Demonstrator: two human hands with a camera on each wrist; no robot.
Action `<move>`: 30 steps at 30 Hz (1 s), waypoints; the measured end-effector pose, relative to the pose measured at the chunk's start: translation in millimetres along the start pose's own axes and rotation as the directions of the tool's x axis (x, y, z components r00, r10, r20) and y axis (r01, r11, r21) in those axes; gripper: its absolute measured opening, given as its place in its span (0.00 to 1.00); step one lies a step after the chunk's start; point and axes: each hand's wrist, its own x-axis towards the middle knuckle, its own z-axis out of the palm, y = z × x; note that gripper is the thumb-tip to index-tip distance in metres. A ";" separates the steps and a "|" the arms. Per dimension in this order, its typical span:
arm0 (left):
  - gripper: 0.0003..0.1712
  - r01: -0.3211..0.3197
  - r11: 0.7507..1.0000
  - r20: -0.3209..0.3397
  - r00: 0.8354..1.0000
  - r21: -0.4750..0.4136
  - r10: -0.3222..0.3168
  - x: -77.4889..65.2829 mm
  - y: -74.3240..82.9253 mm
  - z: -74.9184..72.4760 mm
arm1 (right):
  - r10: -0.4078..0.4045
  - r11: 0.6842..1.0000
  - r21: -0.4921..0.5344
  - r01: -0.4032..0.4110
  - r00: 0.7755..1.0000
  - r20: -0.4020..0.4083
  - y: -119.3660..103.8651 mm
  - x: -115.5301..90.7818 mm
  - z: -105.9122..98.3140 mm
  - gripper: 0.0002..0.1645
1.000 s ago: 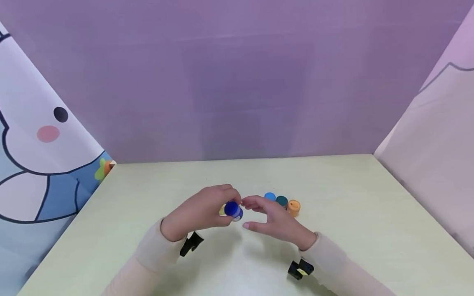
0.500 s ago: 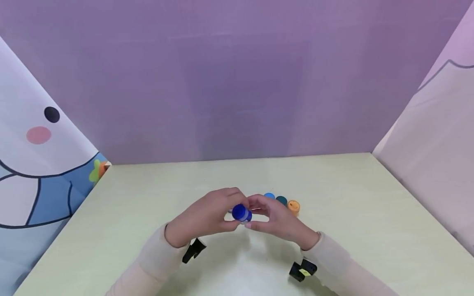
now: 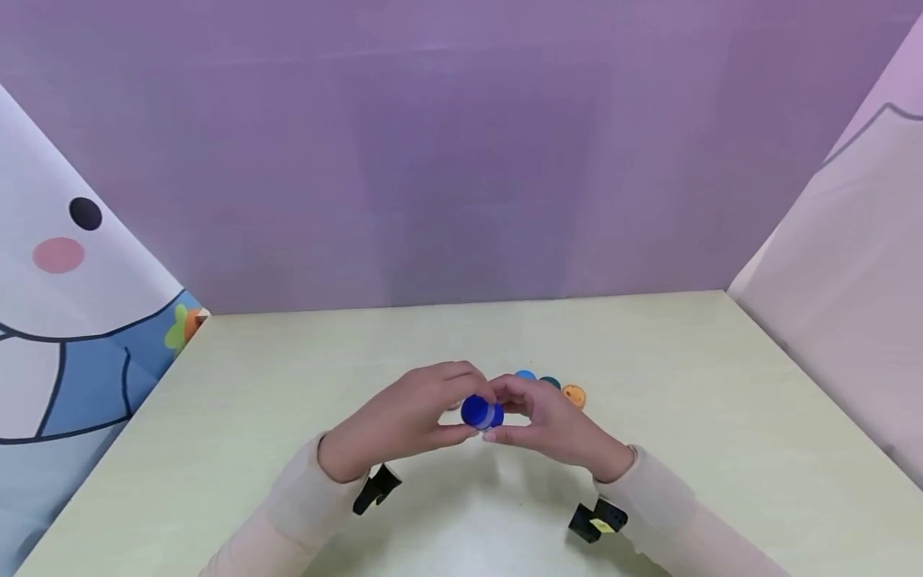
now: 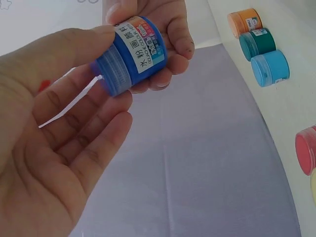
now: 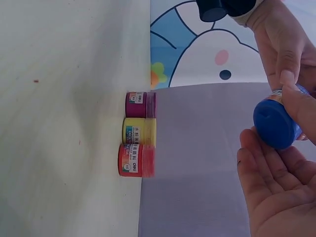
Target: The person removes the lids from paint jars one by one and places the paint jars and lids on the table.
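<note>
A dark blue paint jar (image 3: pixel 481 412) is held tilted above the table, between both hands. My left hand (image 3: pixel 411 413) pinches it at the ribbed lid end, with the thumb (image 4: pixel 94 37) along the side. At the base end my right hand (image 3: pixel 555 423) grips the jar between thumb and fingers. Its printed label (image 4: pixel 143 44) faces the left wrist camera. In the right wrist view the round blue base (image 5: pixel 273 124) shows, with the right fingers (image 5: pixel 261 165) beneath it.
Orange (image 4: pixel 244 22), green (image 4: pixel 257 43) and light blue (image 4: pixel 270 68) paint jars stand grouped beyond my right hand. Purple (image 5: pixel 139 104), yellow (image 5: pixel 138 131) and red (image 5: pixel 136 160) jars stand in a row, mostly hidden behind my left hand in the head view. A purple backdrop (image 3: pixel 461 160) borders the table (image 3: pixel 685 417).
My left hand has carried the blue jar rightward to my right hand, whose fingers have closed on it. The jar has tipped further onto its side, base toward the right hand.
</note>
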 end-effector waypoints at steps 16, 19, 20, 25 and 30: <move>0.13 0.067 0.992 -0.048 0.996 -0.110 -0.073 -0.3 2.1 -4.1 | -0.126 0.991 -0.047 0.125 0.992 -0.017 -0.8 1.0 -0.7 0.22; 0.14 0.097 0.987 -0.050 0.993 -0.127 -0.104 0.4 2.4 -3.6 | -0.161 0.985 -0.066 0.159 0.987 -0.027 -0.1 0.9 -0.5 0.22; 0.14 0.105 0.986 -0.052 0.992 -0.133 -0.113 0.5 2.4 -3.4 | -0.167 0.983 -0.075 0.165 0.985 -0.030 0.1 1.0 -0.4 0.22; 0.15 0.135 0.980 -0.061 0.988 -0.146 -0.145 0.1 3.0 -2.9 | -0.197 0.975 -0.113 0.192 0.980 -0.028 0.7 1.4 0.2 0.24; 0.16 0.162 0.978 -0.066 0.983 -0.132 -0.172 0.2 5.4 -3.9 | -0.214 0.968 -0.141 0.208 0.976 -0.028 1.6 1.4 0.4 0.25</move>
